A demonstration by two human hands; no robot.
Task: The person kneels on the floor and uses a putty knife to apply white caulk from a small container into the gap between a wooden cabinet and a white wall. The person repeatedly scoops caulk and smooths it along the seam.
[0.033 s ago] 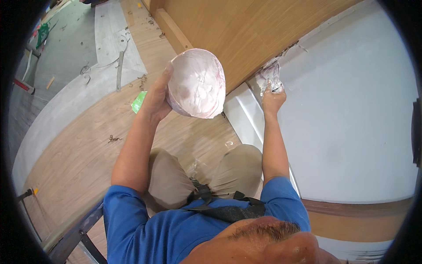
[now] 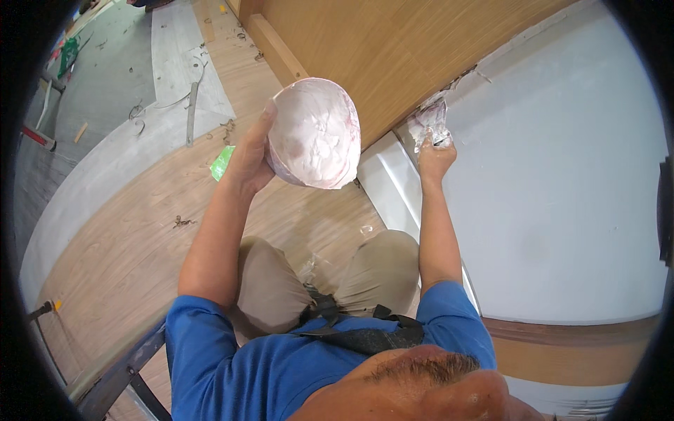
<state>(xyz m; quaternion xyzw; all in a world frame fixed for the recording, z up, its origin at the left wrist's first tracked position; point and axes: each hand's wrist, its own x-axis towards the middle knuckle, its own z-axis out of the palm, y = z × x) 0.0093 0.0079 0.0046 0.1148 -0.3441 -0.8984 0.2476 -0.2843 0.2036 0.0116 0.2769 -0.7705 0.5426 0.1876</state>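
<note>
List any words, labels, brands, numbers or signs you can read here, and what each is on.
None: no readable text shows anywhere.
The bowl in the left hand and the smeared tool in the right hand show no lettering.
The blue shirt and green scrap show none either.
Items at the far left edge are too small to tell.
</note>
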